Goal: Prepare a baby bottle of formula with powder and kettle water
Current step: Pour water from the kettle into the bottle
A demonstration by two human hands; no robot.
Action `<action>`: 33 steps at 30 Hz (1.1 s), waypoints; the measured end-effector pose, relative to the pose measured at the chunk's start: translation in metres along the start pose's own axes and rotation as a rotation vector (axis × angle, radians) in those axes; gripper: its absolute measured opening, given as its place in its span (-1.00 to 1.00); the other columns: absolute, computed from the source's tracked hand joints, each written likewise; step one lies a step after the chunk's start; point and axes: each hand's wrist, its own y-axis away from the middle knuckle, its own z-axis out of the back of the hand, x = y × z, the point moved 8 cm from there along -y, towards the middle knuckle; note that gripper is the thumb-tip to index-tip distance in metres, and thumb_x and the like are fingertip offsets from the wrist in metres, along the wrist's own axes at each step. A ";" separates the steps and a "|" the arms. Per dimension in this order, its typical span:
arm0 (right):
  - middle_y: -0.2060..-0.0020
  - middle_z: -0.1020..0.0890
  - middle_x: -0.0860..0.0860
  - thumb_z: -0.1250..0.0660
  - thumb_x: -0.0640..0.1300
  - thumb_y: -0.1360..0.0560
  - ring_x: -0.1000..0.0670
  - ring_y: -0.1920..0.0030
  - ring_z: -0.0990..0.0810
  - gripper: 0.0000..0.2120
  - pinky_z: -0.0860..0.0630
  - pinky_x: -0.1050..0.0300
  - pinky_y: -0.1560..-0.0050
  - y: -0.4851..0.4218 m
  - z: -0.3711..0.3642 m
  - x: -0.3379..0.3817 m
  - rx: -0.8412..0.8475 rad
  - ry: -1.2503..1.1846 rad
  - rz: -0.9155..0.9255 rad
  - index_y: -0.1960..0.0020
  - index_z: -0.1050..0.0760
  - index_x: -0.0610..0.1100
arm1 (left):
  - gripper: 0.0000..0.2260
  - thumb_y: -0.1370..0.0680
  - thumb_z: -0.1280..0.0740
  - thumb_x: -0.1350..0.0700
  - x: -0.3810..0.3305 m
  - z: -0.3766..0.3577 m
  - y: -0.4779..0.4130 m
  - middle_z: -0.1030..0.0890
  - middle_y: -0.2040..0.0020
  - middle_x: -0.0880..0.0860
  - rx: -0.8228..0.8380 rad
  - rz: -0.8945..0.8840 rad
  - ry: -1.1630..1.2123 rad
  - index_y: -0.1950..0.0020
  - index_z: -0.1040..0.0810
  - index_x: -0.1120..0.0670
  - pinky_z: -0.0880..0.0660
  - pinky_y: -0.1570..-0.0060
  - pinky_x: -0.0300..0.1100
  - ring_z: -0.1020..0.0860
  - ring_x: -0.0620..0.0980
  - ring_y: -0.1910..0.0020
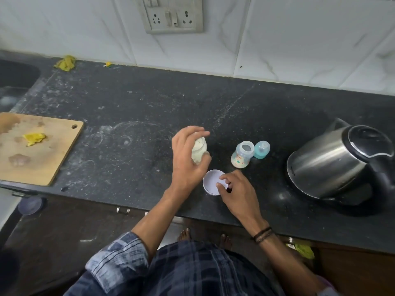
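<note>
The counter (149,103) is speckled black, the wall (299,39) white with grey veins, the board (53,163) tan. The jar (198,152) looks cream, the lid (210,181) pale lilac, the cap (261,149) turquoise, the kettle (329,165) silver and black, the shirt (192,270) blue plaid.

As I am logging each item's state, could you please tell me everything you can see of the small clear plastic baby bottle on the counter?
The small clear plastic baby bottle stands upright on the black speckled stone counter, its wide round neck open, with no teat or cap on. Its body looks whitish, with small coloured prints low down. A teal domed cap sits close at its right; contact is unclear. The left hand and the right hand do not touch it.
</note>
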 end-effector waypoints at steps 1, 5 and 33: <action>0.08 -0.47 0.12 -0.46 -0.06 -0.53 0.02 0.08 -0.57 -0.83 -0.51 0.08 0.16 0.001 0.003 -0.002 -0.014 0.008 -0.004 -0.11 -0.62 -0.05 | -0.61 -0.34 -0.38 0.35 -0.007 -0.008 0.002 -0.56 -0.22 0.07 0.036 -0.037 0.006 -0.17 -0.60 0.18 -0.27 -0.36 -0.07 -0.43 0.01 -0.30; 0.11 -0.49 0.11 -0.46 -0.06 -0.54 0.08 0.14 -0.53 -0.88 -0.53 0.13 0.17 0.007 0.019 -0.012 -0.087 0.007 -0.059 -0.06 -0.63 -0.04 | -0.62 -0.38 -0.41 0.32 -0.020 -0.044 0.013 -0.56 -0.23 0.06 0.204 -0.043 0.091 -0.20 -0.60 0.17 -0.33 -0.34 -0.08 -0.45 -0.04 -0.30; 0.04 -0.63 -0.07 -0.47 -0.14 -0.55 -0.16 0.04 -0.52 -0.90 -0.42 -0.08 0.04 0.082 0.237 -0.041 -0.996 0.348 -0.027 -0.03 -0.69 -0.13 | -0.19 -0.36 -0.56 0.15 0.033 -0.154 0.029 -0.51 -0.31 -0.05 0.438 0.522 0.150 -0.54 -0.28 0.08 -0.39 -0.39 0.06 -0.49 0.00 -0.31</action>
